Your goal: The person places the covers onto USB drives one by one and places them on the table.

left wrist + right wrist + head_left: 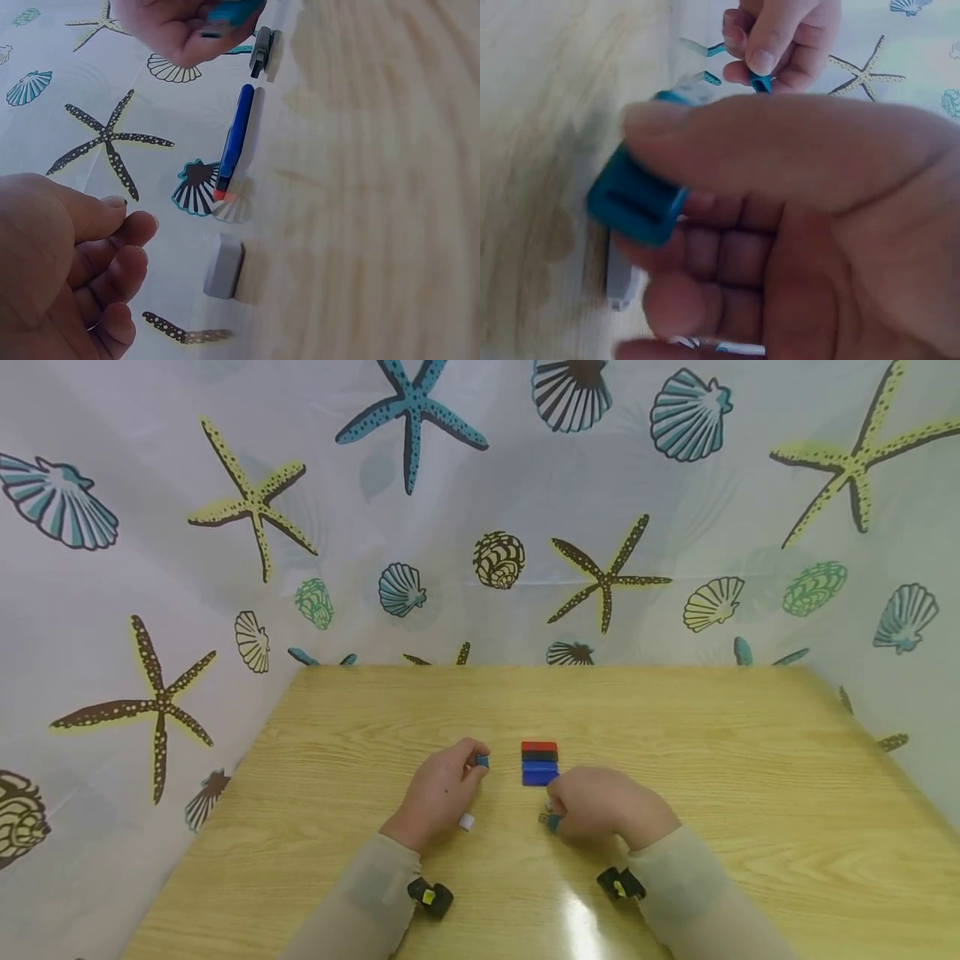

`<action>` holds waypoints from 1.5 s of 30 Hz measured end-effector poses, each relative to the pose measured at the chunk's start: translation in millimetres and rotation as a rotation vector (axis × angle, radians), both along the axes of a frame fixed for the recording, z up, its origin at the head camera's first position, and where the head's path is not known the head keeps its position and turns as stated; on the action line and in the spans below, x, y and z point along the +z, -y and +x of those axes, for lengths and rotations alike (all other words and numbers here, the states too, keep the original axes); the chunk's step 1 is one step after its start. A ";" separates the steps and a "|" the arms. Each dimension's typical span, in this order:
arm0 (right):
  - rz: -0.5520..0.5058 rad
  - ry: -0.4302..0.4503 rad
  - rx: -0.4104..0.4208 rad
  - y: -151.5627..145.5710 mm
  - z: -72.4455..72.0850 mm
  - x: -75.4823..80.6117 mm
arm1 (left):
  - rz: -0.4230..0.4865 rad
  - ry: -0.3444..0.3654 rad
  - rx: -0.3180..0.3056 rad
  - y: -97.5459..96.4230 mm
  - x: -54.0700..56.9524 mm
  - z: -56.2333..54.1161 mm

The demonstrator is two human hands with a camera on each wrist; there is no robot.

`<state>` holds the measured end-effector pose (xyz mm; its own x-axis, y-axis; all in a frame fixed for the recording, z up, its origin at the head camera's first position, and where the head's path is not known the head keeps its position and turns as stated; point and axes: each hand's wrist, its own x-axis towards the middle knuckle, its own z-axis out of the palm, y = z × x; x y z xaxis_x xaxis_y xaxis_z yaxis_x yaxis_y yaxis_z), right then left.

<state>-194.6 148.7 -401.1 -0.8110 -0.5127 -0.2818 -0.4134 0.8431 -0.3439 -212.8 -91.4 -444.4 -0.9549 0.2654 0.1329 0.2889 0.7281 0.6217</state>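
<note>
My right hand (603, 802) pinches a teal USB flash drive (637, 202) between thumb and fingers. Its bare metal plug (216, 32) points toward the left hand. Across from it, my left hand (442, 785) holds a small teal cap (482, 761) by the fingertips; in the right wrist view the cap (760, 82) shows under the thumb. Cap and drive are apart. A grey USB drive (260, 51), its plug uncovered, lies on the table just beside the right hand. Close to the left hand sits a loose white cap (467, 821).
Beyond the right hand, a blue USB drive (540, 773) and a red and black one (539, 750) lie side by side on the wooden table (375, 710). A curtain (450, 527) printed with starfish and shells hangs around the table's back and sides.
</note>
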 end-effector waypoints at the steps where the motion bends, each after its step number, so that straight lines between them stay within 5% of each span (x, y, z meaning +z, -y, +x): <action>1: -0.021 0.004 0.006 -0.3 -1.3 0.9 | -0.002 -0.001 -0.002 -0.1 0.0 -0.1; 14: -0.227 -0.132 0.060 -0.1 -19.6 -3.0 | 0.006 -0.019 -0.035 0.3 0.7 0.5; 45: -0.405 -0.032 0.097 2.5 -22.0 -7.4 | 0.083 -0.136 -0.281 -0.7 3.1 2.2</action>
